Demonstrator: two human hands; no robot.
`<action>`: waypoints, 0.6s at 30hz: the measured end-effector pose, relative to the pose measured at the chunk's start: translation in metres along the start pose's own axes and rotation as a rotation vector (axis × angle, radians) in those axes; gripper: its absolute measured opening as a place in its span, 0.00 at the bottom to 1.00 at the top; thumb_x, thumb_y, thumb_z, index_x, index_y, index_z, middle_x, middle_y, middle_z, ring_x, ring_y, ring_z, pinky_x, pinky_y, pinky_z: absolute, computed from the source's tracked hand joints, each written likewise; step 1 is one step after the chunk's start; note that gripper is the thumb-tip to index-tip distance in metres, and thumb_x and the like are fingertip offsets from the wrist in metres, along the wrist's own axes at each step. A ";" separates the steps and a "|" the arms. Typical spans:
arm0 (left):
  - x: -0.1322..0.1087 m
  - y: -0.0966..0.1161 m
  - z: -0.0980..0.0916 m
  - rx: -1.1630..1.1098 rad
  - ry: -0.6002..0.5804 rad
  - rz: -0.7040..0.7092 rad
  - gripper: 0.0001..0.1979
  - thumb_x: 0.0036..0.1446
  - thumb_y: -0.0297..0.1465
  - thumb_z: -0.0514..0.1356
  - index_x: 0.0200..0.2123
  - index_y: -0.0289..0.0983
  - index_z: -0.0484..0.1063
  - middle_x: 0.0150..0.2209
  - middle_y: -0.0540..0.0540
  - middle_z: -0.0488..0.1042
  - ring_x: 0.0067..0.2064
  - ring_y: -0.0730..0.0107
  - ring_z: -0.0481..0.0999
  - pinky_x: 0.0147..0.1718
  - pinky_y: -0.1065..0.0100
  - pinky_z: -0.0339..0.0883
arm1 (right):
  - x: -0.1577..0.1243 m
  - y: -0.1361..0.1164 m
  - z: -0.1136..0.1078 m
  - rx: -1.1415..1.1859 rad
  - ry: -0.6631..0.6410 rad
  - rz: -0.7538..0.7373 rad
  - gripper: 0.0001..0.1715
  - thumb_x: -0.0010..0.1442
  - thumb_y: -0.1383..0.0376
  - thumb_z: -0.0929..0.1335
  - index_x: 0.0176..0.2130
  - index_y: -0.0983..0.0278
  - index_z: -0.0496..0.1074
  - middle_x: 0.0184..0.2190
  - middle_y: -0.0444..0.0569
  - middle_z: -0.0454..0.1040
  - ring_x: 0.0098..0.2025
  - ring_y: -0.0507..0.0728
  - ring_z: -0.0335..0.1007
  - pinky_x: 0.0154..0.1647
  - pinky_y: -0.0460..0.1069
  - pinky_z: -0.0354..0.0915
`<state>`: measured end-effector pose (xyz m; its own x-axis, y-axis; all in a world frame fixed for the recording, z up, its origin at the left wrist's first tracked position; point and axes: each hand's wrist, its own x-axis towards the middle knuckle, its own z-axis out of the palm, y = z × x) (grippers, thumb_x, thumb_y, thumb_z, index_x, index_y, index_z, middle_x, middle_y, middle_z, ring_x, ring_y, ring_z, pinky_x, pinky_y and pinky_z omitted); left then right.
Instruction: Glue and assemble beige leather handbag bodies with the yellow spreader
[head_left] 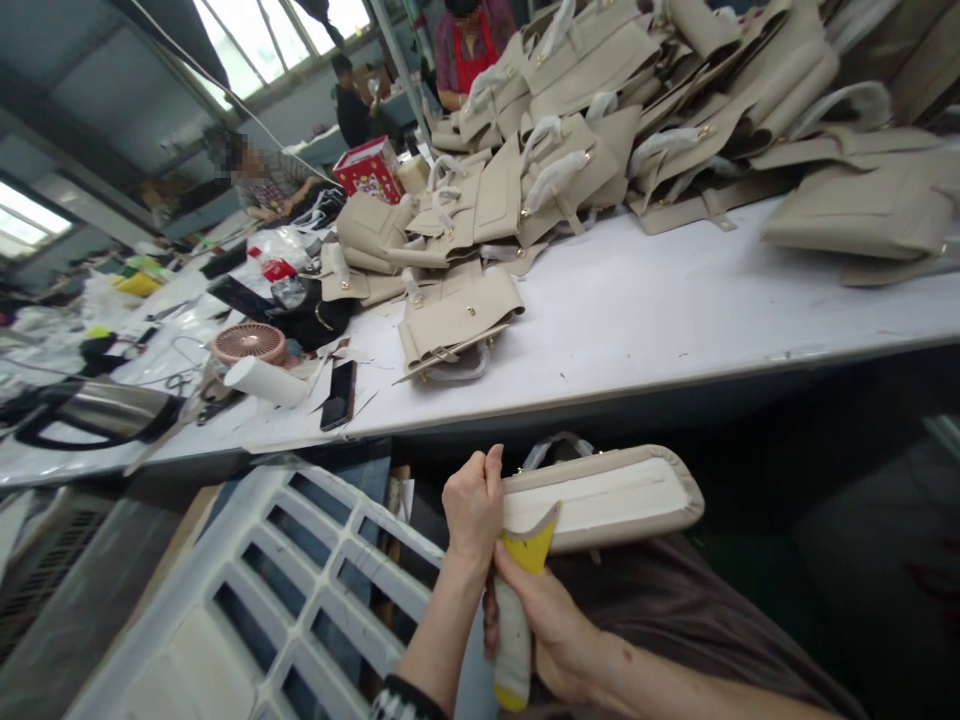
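Observation:
A beige handbag (600, 497) lies on its side across my lap. Its long white face with a beige rim is turned up, and a plastic-wrapped handle shows behind. My left hand (474, 505) is closed at the bag's left end, thumb pointing up; the curled fingers hide the part they grip. In my right hand (544, 620) is a hand tool with a flared yellow head (531, 545) and a pale wrapped handle with a yellow butt. The head, with its curved edge, overlaps the bag's white face; whether it touches cannot be told.
Ahead runs a white table (600, 330) with a heap of beige handbags (480, 210). A phone (339, 395), white roll (264, 381), pink fan (250, 343) and metal kettle (112, 412) stand left. Below is a white slatted plastic piece (330, 570). Several people sit beyond.

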<state>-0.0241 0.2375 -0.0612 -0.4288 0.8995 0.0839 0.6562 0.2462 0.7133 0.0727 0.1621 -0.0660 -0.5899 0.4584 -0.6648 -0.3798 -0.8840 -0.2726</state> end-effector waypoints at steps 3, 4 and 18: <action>0.001 0.005 0.001 -0.088 0.042 -0.055 0.21 0.58 0.45 0.60 0.19 0.40 0.63 0.18 0.50 0.63 0.25 0.66 0.65 0.29 0.67 0.49 | -0.013 -0.001 -0.005 -0.071 -0.028 -0.003 0.38 0.43 0.36 0.73 0.33 0.66 0.65 0.19 0.43 0.70 0.17 0.51 0.66 0.20 0.47 0.66; 0.003 0.005 0.001 -0.139 0.045 -0.080 0.21 0.58 0.46 0.60 0.19 0.40 0.65 0.18 0.49 0.65 0.26 0.65 0.67 0.30 0.67 0.50 | -0.018 -0.002 -0.007 -0.124 -0.031 -0.013 0.39 0.43 0.35 0.72 0.35 0.66 0.65 0.19 0.44 0.70 0.17 0.52 0.66 0.19 0.47 0.66; -0.056 -0.032 -0.010 -0.993 -0.011 -0.390 0.25 0.62 0.48 0.55 0.55 0.40 0.70 0.59 0.41 0.69 0.61 0.57 0.66 0.59 0.61 0.59 | -0.029 -0.307 -0.083 -1.603 0.675 -0.834 0.27 0.66 0.50 0.59 0.53 0.67 0.66 0.40 0.59 0.73 0.36 0.59 0.70 0.38 0.54 0.65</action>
<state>-0.0276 0.1754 -0.0818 -0.4909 0.8265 -0.2756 -0.3273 0.1183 0.9375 0.2655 0.4128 -0.0207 -0.1526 0.9864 -0.0604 0.7635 0.0789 -0.6410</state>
